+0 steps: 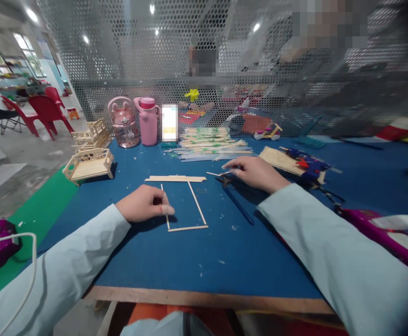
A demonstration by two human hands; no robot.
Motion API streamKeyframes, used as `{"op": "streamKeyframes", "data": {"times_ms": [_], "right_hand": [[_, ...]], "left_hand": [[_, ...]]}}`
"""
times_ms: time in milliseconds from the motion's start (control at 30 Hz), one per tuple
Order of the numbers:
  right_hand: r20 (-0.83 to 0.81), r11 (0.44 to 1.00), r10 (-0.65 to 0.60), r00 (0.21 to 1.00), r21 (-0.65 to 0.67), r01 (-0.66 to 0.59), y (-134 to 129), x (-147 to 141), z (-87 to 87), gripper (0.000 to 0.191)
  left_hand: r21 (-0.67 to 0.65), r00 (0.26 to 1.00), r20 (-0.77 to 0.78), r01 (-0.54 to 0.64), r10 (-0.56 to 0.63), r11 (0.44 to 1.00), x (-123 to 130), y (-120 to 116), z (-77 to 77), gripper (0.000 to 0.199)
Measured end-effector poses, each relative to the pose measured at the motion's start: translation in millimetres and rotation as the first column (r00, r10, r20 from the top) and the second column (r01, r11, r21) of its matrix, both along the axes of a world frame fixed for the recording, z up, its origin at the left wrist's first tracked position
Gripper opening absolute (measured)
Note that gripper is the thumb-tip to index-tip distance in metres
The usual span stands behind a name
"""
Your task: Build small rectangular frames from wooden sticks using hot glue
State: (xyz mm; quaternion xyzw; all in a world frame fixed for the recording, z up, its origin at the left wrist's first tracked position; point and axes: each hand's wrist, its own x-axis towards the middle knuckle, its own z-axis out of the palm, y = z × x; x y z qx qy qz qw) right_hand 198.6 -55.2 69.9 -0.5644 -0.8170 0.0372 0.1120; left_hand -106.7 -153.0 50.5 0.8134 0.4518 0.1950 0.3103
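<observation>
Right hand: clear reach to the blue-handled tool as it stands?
Likely yes. The tool lies right by the right hand, with nothing across its handle. A thin stick is at the fingertips; if held, which I can't tell, it may need letting go first.

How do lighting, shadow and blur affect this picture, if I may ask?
In the head view, a ceiling light glares white at upper left; in the head view, a soft shadow lies below the left hand; in the head view, the wooden-strip outline looks fairly sharp, while the far right edge blurs into darkness.
</observation>
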Motion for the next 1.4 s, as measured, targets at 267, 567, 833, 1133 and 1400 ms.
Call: {"op": "streamKeyframes", "data": {"times_ms": [267, 567, 833, 1133, 1400], "right_hand": [[0.155, 0.996, -0.017, 0.988, -0.078, 0.029, 58.9, 28.7, -3.6, 0.012], [-0.08, 0.956, 0.292, 0.953, -0.014, -0.294, 14.0, -43.2, 12.5, 0.022], [-0.362, 0.96, 0.215, 0.907, -0.092, -0.264, 6.4, -67.4, -10.1, 0.015], [-0.435, 0.976, 0.175, 0.883, -0.04, -0.212, 3.0, -69.2, -16.5, 0.017], [-0.286, 0.942, 0.33, 0.899, 0.037, -0.334, -6.8, -84.1, -20.7, 0.017]], "left_hand": [[0.295, 0.923, 0.03, -0.374, 0.383, 0.879, -16.2, 33.0, -28.2, 0.018], [0.342, 0.874, -0.046, -0.442, 0.484, 0.829, -9.2, 43.6, -28.3, 0.019], [0.413, 0.961, -0.129, -0.172, 0.245, 0.895, -18.3, 70.8, -22.3, 0.016], [0.373, 0.978, -0.083, -0.15, 0.194, 0.916, -22.8, 70.8, -26.6, 0.01], [0.479, 0.904, -0.046, -0.354, 0.425, 0.803, -20.3, 75.0, -34.3, 0.017]]}}
